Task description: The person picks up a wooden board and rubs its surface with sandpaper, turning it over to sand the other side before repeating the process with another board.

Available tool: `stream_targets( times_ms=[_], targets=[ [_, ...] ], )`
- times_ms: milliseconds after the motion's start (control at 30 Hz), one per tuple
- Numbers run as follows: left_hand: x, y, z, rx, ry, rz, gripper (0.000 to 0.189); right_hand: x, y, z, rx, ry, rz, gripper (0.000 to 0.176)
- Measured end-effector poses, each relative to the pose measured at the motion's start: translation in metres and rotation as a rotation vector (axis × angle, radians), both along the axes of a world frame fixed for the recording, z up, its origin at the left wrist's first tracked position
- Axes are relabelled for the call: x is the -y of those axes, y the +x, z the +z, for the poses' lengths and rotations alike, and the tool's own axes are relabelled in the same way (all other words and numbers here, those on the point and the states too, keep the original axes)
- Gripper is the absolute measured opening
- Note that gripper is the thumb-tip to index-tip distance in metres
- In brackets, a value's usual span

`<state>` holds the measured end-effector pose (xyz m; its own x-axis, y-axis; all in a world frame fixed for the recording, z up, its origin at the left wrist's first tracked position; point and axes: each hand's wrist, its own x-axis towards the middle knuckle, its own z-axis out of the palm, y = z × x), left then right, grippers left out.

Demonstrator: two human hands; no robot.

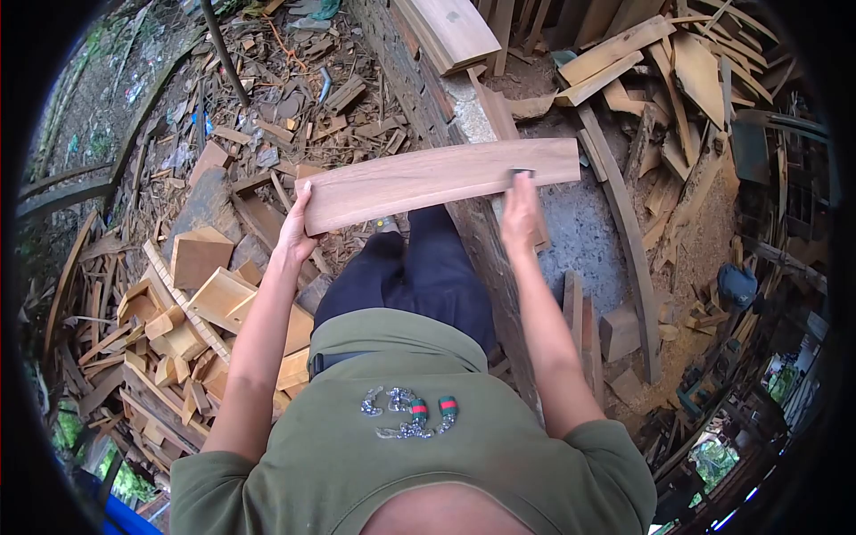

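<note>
A long flat wooden board (437, 181) is held across in front of me, roughly level, above my legs. My left hand (296, 227) grips the board's left end, thumb on top. My right hand (520, 214) is at the board's near edge toward the right, pressing a small dark object (522, 173) against the wood; what that object is cannot be made out. The board's right end reaches over a brick wall (419, 80).
A low brick wall runs away from me at centre. Wood offcuts and blocks (192, 303) pile up on the left ground. Planks and curved strips (624, 232) lie on the concrete at right. Another board (450, 31) rests on the wall top.
</note>
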<state>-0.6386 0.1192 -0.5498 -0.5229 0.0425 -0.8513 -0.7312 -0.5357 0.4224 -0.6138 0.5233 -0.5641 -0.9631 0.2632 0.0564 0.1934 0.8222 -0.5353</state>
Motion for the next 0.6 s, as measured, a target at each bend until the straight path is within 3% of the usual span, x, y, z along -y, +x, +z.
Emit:
stream_targets(
  times_ms=[100, 300, 467, 533, 600],
  targets=[
    [-0.002, -0.002, 0.001, 0.003, 0.002, 0.010, 0.073, -0.025, -0.010, 0.000, 0.098, 0.129, -0.167, 0.044],
    [-0.006, -0.007, 0.004, 0.008, -0.044, 0.022, 0.073, 0.020, 0.006, 0.016, 0.094, 0.130, 0.138, 0.045],
    [-0.007, -0.006, 0.003, 0.020, -0.059, 0.020, 0.072, -0.074, -0.027, -0.012, 0.051, 0.017, -0.130, 0.045],
    [-0.007, -0.005, 0.001, 0.016, -0.063, 0.019, 0.072, -0.087, -0.039, -0.006, 0.147, 0.088, -0.308, 0.044],
    [-0.008, -0.007, 0.000, -0.003, -0.125, 0.013, 0.074, -0.064, -0.034, -0.009, 0.127, 0.121, -0.282, 0.044]
  ],
)
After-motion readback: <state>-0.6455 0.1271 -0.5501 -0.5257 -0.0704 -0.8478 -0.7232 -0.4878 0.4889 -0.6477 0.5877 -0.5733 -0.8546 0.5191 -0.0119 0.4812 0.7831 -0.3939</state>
